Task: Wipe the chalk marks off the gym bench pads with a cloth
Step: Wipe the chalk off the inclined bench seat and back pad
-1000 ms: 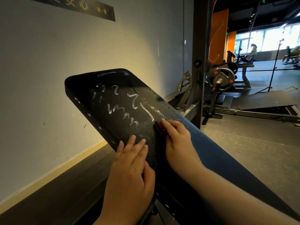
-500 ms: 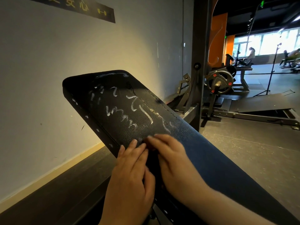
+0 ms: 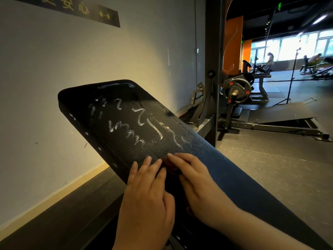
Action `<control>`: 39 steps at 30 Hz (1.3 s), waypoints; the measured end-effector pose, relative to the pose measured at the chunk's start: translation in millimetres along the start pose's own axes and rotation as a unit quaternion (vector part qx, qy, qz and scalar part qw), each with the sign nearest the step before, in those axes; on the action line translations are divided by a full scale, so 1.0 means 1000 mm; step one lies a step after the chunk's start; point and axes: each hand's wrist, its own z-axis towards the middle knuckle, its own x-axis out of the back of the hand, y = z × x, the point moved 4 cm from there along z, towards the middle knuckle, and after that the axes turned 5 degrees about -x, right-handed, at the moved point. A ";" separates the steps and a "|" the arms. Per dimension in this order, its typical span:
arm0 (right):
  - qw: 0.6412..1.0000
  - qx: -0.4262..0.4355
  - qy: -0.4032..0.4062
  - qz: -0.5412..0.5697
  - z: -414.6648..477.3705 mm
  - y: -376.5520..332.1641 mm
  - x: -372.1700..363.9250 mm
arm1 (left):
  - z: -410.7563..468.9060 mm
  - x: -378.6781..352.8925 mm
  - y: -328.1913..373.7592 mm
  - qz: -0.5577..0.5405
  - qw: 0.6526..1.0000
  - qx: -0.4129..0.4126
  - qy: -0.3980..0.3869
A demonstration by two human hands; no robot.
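A black padded bench back (image 3: 225,168) slopes up toward the wall, with white chalk marks (image 3: 129,130) scrawled across its upper half. My right hand (image 3: 196,184) lies on the pad with straight fingers pressing a dark reddish cloth (image 3: 168,164), of which only a sliver shows under the fingertips. My left hand (image 3: 147,199) rests flat on the pad's near left edge, fingers extended, touching the right hand's fingertips. Both hands sit just below the lowest chalk marks.
A grey wall (image 3: 72,69) with a dark sign (image 3: 72,9) runs close along the left. A steel rack upright (image 3: 212,69) stands behind the bench. A plate-loaded machine (image 3: 236,91) and a light stand (image 3: 292,76) stand on the dark floor at right.
My right hand slid with the cloth down and left across the pad, from the right-side marks to beside my left hand. The left hand barely moved.
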 end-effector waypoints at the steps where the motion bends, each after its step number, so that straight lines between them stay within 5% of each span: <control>1: 1.000 -0.014 0.008 -0.004 0.009 0.015 0.005 | 0.002 -0.002 0.004 0.006 1.000 -0.004 -0.009; 6: 0.980 -0.172 0.104 0.008 0.037 0.049 0.013 | 0.011 -0.005 0.021 0.033 0.998 -0.017 -0.054; 13: 1.000 -0.021 0.015 0.016 0.007 0.034 0.012 | 0.040 -0.010 0.028 0.011 0.998 -0.012 -0.060; 18: 0.968 -0.199 0.140 0.056 0.040 0.083 0.025 | 0.048 -0.024 0.038 0.058 0.995 -0.018 -0.077; 25: 0.999 -0.042 0.000 0.025 0.008 0.052 0.024 | 0.044 -0.024 0.039 0.089 0.994 -0.026 -0.049; 31: 0.943 -0.273 0.175 0.074 0.030 0.108 0.035 | 0.040 -0.026 0.040 0.094 0.993 -0.025 -0.074; 36: 0.992 -0.086 0.062 0.066 0.002 0.048 0.015 | 0.041 -0.027 0.042 0.113 0.992 -0.030 -0.039; 39: 0.988 -0.130 0.061 0.050 0.004 0.084 0.034 | 0.040 -0.027 0.041 0.110 0.993 -0.027 -0.044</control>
